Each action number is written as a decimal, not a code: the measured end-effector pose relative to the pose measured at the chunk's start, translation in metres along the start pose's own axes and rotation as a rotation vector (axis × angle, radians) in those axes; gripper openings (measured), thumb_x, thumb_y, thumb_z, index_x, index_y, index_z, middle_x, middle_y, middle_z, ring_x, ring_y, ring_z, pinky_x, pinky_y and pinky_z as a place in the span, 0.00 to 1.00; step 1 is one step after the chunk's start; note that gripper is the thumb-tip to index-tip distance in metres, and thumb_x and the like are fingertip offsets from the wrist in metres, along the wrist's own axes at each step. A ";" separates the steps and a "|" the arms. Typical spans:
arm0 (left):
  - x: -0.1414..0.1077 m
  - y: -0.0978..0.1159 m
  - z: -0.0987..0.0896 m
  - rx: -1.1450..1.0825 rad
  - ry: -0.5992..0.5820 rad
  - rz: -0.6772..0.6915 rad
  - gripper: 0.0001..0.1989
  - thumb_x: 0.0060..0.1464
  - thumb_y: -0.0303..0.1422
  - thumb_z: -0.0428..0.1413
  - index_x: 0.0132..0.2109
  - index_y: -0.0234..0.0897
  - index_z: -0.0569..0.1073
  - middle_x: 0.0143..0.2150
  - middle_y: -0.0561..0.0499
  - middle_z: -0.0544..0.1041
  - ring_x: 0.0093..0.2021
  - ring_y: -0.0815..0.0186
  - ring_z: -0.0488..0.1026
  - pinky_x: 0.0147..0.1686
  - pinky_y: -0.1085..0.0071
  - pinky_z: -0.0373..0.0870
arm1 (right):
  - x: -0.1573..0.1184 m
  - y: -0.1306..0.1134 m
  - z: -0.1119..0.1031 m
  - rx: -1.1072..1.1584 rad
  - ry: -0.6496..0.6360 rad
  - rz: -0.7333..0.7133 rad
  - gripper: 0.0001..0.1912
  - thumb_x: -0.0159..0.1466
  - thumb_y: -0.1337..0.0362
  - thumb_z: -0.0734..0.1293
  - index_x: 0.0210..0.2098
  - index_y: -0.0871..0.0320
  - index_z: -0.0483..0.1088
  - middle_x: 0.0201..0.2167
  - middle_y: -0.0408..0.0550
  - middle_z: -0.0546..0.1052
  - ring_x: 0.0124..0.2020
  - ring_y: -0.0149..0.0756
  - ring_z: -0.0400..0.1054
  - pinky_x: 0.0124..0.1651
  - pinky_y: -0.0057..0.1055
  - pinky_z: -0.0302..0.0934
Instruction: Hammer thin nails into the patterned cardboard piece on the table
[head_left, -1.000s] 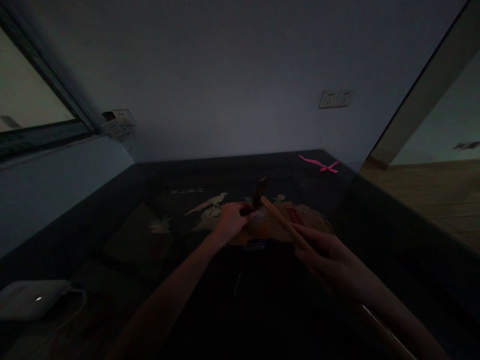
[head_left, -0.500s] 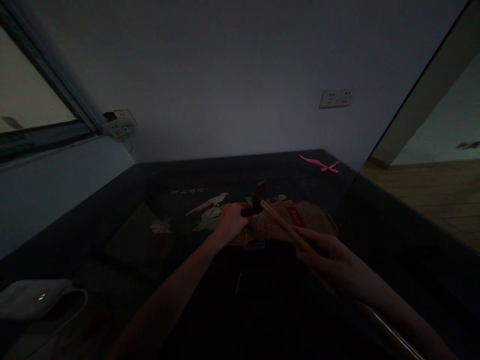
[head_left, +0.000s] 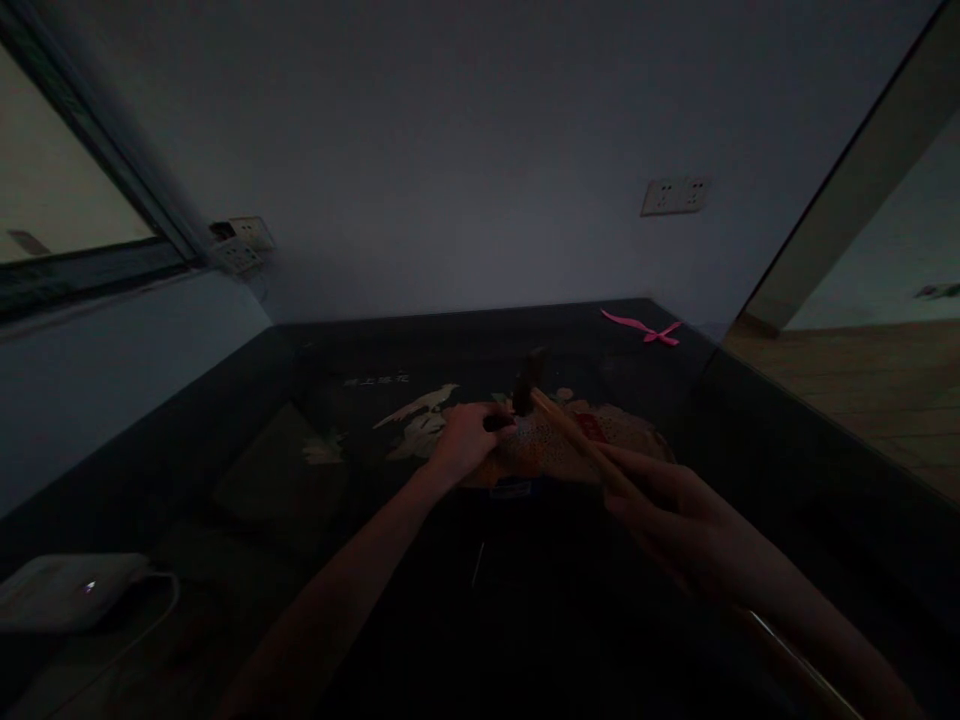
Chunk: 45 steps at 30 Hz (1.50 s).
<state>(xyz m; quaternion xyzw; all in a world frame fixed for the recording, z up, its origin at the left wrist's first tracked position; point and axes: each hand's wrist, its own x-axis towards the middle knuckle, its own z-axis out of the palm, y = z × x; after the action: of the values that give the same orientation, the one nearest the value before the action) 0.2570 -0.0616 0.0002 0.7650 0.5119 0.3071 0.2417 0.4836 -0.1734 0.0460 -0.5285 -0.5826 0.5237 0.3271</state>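
My right hand [head_left: 675,505] is wrapped around the wooden handle of a hammer [head_left: 574,430]. Its dark head is raised a little above and to the right of my left hand [head_left: 469,435]. That hand rests at the left end of an orange and tan bag or mat [head_left: 559,455] with a red patch. Thumb and forefinger curl together there, and a dark gap shows between them. Whatever they pinch, if anything, is too dark to make out. The bag lies on the dark tabletop [head_left: 570,610].
A pink ribbon [head_left: 660,335] lies at the far right corner of the table. At the near left sits a white device [head_left: 75,592] with a cable. A thin pale line [head_left: 478,565] shows on the tabletop. Wall sockets [head_left: 675,195] are behind, on a grey wall.
The hammer head has lifted slightly and moved right, away from my left fingers. My right hand has shifted a little to the right with it. My left hand has barely moved.
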 end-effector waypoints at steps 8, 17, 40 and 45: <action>0.000 -0.002 0.000 0.014 -0.012 0.004 0.08 0.50 0.32 0.57 0.38 0.37 0.77 0.38 0.49 0.80 0.39 0.63 0.76 0.42 0.71 0.68 | 0.001 -0.003 0.001 -0.011 -0.030 0.064 0.33 0.57 0.57 0.66 0.60 0.59 0.59 0.17 0.35 0.62 0.13 0.23 0.51 0.13 0.20 0.47; 0.001 -0.003 0.002 -0.016 0.008 0.006 0.08 0.50 0.33 0.57 0.37 0.35 0.77 0.38 0.48 0.79 0.39 0.62 0.76 0.42 0.69 0.68 | 0.000 -0.007 -0.001 0.002 -0.018 -0.004 0.33 0.57 0.58 0.67 0.61 0.56 0.60 0.18 0.37 0.65 0.14 0.25 0.54 0.14 0.22 0.49; 0.000 -0.002 0.000 -0.004 -0.019 0.010 0.07 0.50 0.32 0.56 0.37 0.37 0.77 0.38 0.48 0.79 0.38 0.63 0.75 0.41 0.70 0.68 | -0.001 -0.002 -0.004 0.012 0.038 -0.045 0.31 0.55 0.56 0.69 0.57 0.55 0.65 0.19 0.40 0.69 0.18 0.30 0.63 0.17 0.23 0.58; 0.001 -0.002 0.000 0.003 -0.006 0.029 0.07 0.50 0.31 0.57 0.37 0.37 0.76 0.38 0.49 0.79 0.40 0.64 0.75 0.43 0.70 0.68 | 0.002 0.013 -0.001 0.138 -0.011 0.006 0.36 0.57 0.55 0.67 0.62 0.59 0.57 0.14 0.33 0.60 0.10 0.21 0.50 0.11 0.18 0.46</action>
<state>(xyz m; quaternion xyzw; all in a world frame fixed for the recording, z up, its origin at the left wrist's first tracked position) 0.2559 -0.0604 -0.0004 0.7736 0.5007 0.3073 0.2377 0.4874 -0.1725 0.0338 -0.5036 -0.5454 0.5665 0.3579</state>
